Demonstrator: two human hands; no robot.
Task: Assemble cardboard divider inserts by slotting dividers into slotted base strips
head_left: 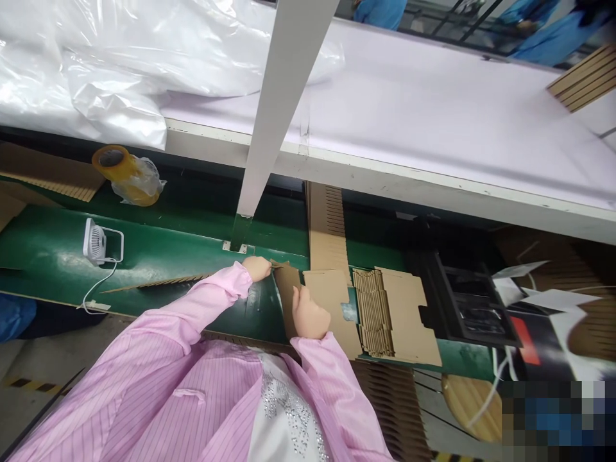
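Between my hands a brown cardboard box blank (287, 292) stands tilted over the green worktop. My left hand (258, 268) is closed at its far upper corner. My right hand (310, 314) is curled at its near right edge, fingertips pointing up; the exact grip is partly hidden. Right beside it lies a flat cardboard blank (327, 289) with a cut-out. Further right is a fanned stack of folded cardboard blanks (378, 314). Under my left forearm a row of cardboard edges (168, 281) shows.
A white metal post (274, 96) rises from the green worktop (192, 250) before a white shelf (433, 115). A small white fan (96, 242) and tape rolls (128, 174) stand left. Right are a black tray (474, 301) and a wooden stool (471, 404). Blue-clothed people are beyond.
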